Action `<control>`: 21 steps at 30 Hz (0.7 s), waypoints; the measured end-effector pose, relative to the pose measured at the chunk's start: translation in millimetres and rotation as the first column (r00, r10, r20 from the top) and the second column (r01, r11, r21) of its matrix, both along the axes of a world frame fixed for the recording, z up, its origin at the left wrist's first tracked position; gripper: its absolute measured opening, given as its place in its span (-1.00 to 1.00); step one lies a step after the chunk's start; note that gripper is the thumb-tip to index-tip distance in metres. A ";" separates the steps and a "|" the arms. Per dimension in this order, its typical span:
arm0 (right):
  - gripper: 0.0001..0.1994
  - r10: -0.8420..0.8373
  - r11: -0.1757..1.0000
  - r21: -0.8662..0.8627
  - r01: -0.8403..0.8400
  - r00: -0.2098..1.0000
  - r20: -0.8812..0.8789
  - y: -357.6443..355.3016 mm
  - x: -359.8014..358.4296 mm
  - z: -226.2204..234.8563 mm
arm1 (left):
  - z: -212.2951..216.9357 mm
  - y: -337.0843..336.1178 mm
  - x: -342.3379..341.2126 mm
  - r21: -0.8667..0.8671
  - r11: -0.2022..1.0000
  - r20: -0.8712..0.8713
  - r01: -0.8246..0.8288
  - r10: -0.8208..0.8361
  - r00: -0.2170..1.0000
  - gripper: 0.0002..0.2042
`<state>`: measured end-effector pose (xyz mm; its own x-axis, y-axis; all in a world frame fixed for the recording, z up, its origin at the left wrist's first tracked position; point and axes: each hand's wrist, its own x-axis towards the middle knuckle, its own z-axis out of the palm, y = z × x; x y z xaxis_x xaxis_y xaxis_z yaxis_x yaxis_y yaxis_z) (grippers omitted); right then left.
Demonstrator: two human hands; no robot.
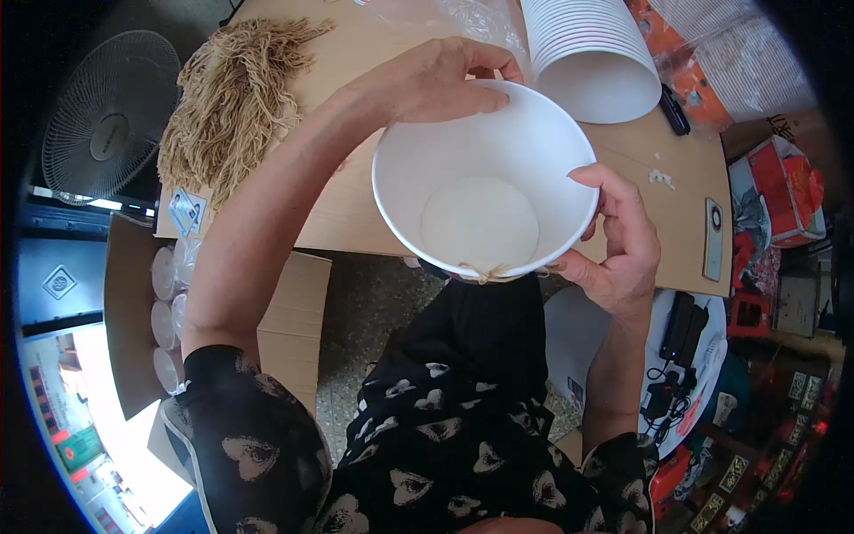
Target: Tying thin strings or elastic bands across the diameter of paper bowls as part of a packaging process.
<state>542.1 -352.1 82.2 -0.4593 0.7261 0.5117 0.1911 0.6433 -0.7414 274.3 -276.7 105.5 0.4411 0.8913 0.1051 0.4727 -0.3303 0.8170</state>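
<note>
A large white paper bucket (485,147) is tilted so that I look down into its bare inside. My left hand (454,84) grips its far rim, thumb inside and fingers behind the wall. On the right side my right hand (618,236) holds the rim, with the thumb lower down near the front edge. A small knot of tan string (485,270) shows at the rim nearest me; where the string runs under the bucket is hidden. Behind the bucket lies a nested stack of white paper buckets (592,58), its open mouth facing me.
A bundle of tan strings (236,102) lies on the wooden table (347,214) at the left. Towards the right are a black marker (674,111) and a phone-like slab (713,238). A cardboard box (298,311) with clear plastic cups stands lower left, near a fan (111,116).
</note>
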 end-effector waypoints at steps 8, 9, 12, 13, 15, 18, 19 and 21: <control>-0.33 0.013 1.000 0.003 -0.013 1.000 0.023 0.0 0.8 1.9 | 8.7 4.1 11.1 0.122 0.992 -0.192 -0.011 0.034 0.981 -0.74; -0.33 0.012 1.000 0.002 -0.012 1.000 0.021 0.4 0.3 0.9 | 7.6 3.4 9.1 0.075 0.997 -0.134 -0.018 0.028 0.991 -0.75; -0.33 0.022 1.000 0.005 -0.022 1.000 0.013 1.2 0.3 -0.3 | 9.2 1.8 5.1 -0.085 0.996 -0.044 -0.014 0.011 0.999 -0.74; -0.33 0.029 1.000 0.007 -0.029 0.999 0.017 1.6 0.0 -0.2 | 8.7 1.7 3.8 -0.085 0.996 -0.046 -0.016 0.012 0.999 -0.74; -0.33 0.037 0.999 0.011 -0.037 0.999 0.021 2.0 -0.3 0.3 | 5.4 2.5 1.6 -0.096 0.995 -0.037 -0.035 0.032 0.999 -0.72; -0.34 0.032 0.999 0.018 -0.032 0.999 0.025 2.2 1.4 1.3 | 1.9 4.7 2.0 -0.074 0.996 -0.046 -0.058 0.054 0.997 -0.71; -0.34 0.040 0.999 0.004 -0.040 0.999 0.020 2.2 1.3 1.1 | 2.0 3.9 0.9 -0.075 0.995 -0.046 -0.059 0.055 0.997 -0.71; -0.34 0.049 0.999 -0.008 -0.049 0.999 0.014 2.3 0.3 0.8 | 3.5 1.6 -3.7 -0.027 0.998 -0.063 -0.053 0.051 0.997 -0.72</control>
<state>542.4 -349.8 83.0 -0.5015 0.7065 0.4994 0.1698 0.6464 -0.7439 270.6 -275.2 109.0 0.3991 0.9154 0.0530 0.5387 -0.2808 0.7943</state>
